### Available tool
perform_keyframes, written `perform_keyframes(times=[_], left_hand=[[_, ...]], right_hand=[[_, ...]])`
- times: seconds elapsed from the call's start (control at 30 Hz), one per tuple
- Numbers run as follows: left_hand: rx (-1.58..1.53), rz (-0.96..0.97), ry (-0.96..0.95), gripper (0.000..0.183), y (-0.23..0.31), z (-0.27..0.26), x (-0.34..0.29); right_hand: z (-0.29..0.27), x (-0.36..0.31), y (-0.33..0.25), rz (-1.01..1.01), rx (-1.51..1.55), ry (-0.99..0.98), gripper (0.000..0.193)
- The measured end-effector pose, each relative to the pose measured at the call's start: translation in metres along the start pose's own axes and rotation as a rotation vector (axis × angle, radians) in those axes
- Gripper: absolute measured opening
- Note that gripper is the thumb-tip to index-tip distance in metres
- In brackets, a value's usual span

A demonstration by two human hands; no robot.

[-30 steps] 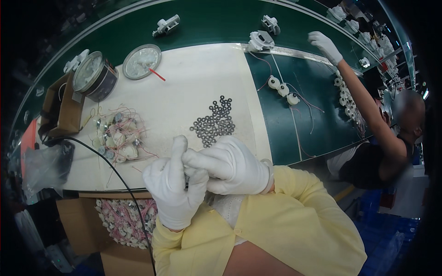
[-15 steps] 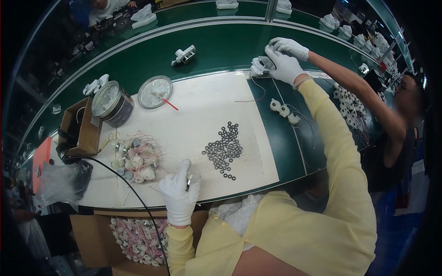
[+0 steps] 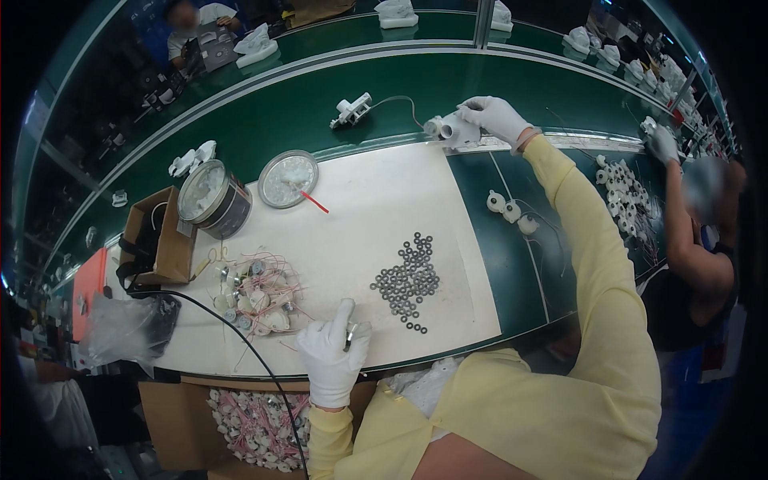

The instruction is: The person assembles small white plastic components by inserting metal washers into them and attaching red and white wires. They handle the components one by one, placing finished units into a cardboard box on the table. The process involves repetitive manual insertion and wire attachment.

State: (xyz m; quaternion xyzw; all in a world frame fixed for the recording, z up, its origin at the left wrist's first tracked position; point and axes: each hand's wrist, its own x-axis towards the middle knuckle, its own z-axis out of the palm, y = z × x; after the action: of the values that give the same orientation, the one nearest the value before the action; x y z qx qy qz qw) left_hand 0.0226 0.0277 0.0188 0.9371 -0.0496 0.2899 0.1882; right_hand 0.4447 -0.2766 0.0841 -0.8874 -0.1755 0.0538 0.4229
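My right hand (image 3: 496,120), in a white glove, reaches far forward and pinches a white plastic housing (image 3: 460,132) at the edge of the green belt (image 3: 304,108). A pale wire loops from near that housing toward another white plastic part (image 3: 350,111) lying on the belt. Low over the near edge of the white sheet (image 3: 352,216), my gloved left hand (image 3: 332,352) is closed round a small shiny metal piece (image 3: 350,336), mostly covered by the fingers. Right of it lie many small dark rings (image 3: 406,276); to its left is a pile of small wired motors (image 3: 260,296).
A tin (image 3: 216,208) and its lid (image 3: 288,178) with a red stick stand behind the motors, beside a cardboard box (image 3: 172,248). A black cable (image 3: 232,328) crosses the near left. Three round white pieces (image 3: 512,212) lie right. A co-worker's gloved hand (image 3: 662,144) is farther right.
The co-worker's hands have withdrawn rightward from beside my right hand. My right hand still holds the housing, now turned. The whole view has shifted slightly.
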Motion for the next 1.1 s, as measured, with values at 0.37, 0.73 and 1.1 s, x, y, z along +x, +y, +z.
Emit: perform_keyframes(times=[0.37,0.73,1.1], left_hand=[[0.382,-0.088,0.174,0.056,0.017,-0.009,0.023],[-0.761,-0.139,-0.094,0.093,0.079,-0.046,0.040],[-1.312,-0.684,-0.263,0.070,0.075,-0.084,0.001]], right_hand=[[0.018,-0.071,-0.071,0.032,0.586,-0.256,0.045],[0.055,-0.229,-0.152,0.017,0.662,-0.601,0.053],[0.115,-0.331,-0.110,-0.027,0.990,-0.450,0.073]])
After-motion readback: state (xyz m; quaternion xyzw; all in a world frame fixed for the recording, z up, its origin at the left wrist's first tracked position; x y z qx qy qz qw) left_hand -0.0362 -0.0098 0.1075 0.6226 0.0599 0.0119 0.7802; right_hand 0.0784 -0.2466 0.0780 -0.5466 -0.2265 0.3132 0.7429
